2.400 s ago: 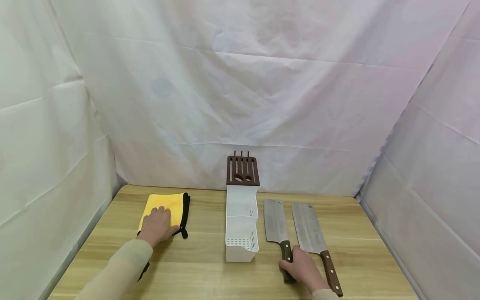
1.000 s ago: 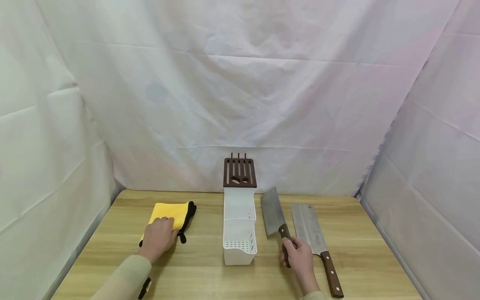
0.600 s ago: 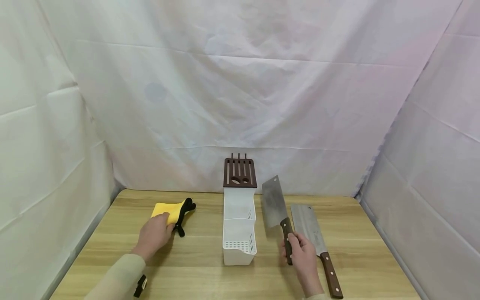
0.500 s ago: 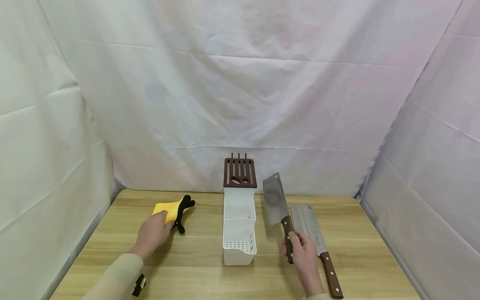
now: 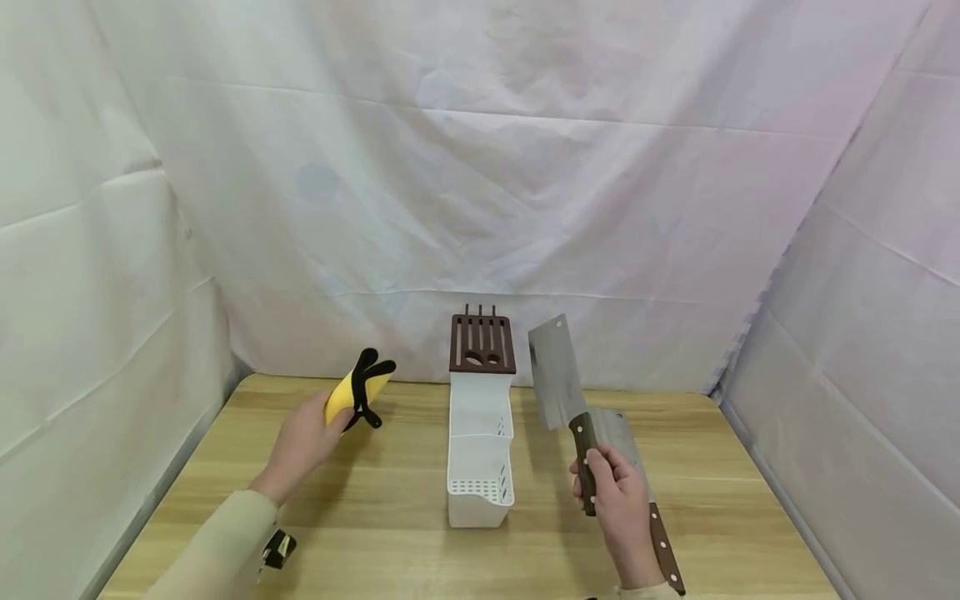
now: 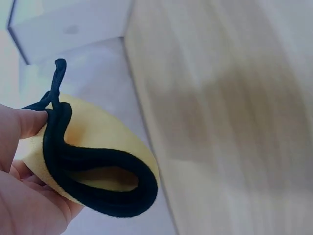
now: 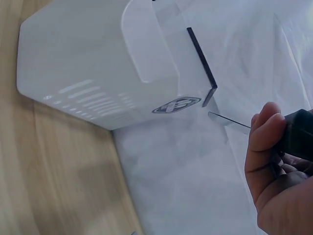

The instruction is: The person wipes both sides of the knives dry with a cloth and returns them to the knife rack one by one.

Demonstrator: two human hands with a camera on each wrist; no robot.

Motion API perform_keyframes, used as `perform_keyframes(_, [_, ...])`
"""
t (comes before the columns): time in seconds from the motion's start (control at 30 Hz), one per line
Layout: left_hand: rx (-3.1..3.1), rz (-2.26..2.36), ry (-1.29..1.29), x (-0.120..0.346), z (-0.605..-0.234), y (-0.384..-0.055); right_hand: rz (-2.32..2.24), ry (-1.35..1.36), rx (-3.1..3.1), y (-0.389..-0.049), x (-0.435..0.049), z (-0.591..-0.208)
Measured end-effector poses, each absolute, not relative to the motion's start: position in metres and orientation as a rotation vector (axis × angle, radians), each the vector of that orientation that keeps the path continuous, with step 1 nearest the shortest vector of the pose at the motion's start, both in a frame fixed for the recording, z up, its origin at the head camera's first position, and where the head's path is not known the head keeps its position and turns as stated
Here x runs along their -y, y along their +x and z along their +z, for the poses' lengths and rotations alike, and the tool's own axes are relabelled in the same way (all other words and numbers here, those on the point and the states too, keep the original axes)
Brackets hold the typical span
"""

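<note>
My left hand (image 5: 303,442) pinches a folded yellow cloth with black edging (image 5: 358,392), raised over the left of the table. The left wrist view shows the cloth (image 6: 112,142) bent into a loop, thumb on its near edge. In my right hand (image 5: 618,496) is a cleaver (image 5: 555,371), gripped by its dark riveted handle (image 5: 583,442), blade tilted up and pointing away from me. From the right wrist the blade (image 7: 230,121) appears nearly edge-on. A second cleaver (image 5: 617,433) lies on the table beneath the right hand, partly covered by it.
Between the hands stands a white knife holder (image 5: 480,508) with a brown slotted top (image 5: 482,343) and open front bins. A small black object (image 5: 279,550) sits by the left sleeve. White cloth (image 5: 480,208) hangs behind the wooden table (image 5: 397,517) and at both sides.
My right hand has gripped the nearer cleaver and lifted it off the table, blade rising. The left hand has gone from resting on the yellow cloth to holding it up, bunched.
</note>
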State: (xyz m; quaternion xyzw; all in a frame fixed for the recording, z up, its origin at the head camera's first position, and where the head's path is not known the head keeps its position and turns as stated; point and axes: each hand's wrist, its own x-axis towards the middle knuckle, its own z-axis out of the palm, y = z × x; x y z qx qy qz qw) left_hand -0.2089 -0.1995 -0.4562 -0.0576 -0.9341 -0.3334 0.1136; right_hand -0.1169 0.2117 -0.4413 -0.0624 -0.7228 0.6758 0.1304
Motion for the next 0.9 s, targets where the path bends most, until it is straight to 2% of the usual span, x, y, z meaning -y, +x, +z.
perform_keyframes(0.43, [2.602, -1.035, -0.257, 0.174, -0.413, -0.211, 2.021, -0.05, 2.051, -0.118, -0.2, -0.425])
perform_keyframes(0.9, [2.433, -0.995, -0.451, 0.142, -0.377, -0.209, 2.181, 0.046, 2.036, -0.118, -0.178, -0.425])
